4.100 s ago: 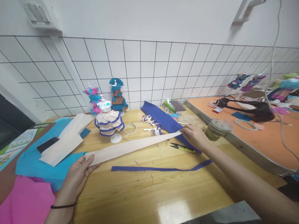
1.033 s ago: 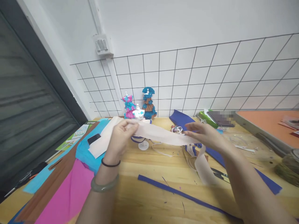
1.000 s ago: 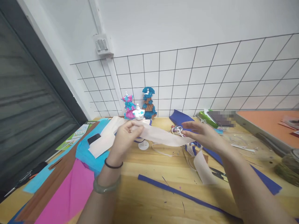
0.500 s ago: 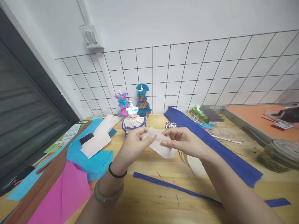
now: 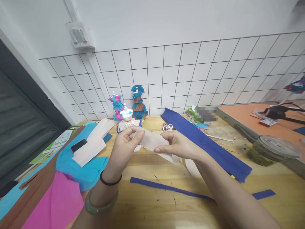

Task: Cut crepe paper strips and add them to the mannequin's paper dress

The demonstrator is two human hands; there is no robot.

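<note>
A strip of pale pink crepe paper (image 5: 152,142) is stretched between my hands above the wooden table. My left hand (image 5: 127,143) pinches its left end between thumb and fingers. Farther right, my right hand (image 5: 177,144) grips the strip near its other end. Just behind my left hand stands a small white dress form (image 5: 126,113) with a pale skirt edged in blue, partly hidden by that hand. Two more small forms are behind it, one in pink and teal ruffles (image 5: 116,106), the other in teal and brown ruffles (image 5: 138,105).
A wide dark blue paper sheet (image 5: 205,143) runs along the right, and a narrow blue strip (image 5: 166,188) lies in front. Turquoise (image 5: 78,171), magenta (image 5: 56,203) and brown paper pile at left, with a phone (image 5: 78,145). A round clear-lidded container (image 5: 269,149) sits at right.
My hands have moved farther apart, and the pale paper now looks longer and more stretched out between them. The whole view has shifted slightly to the right.
</note>
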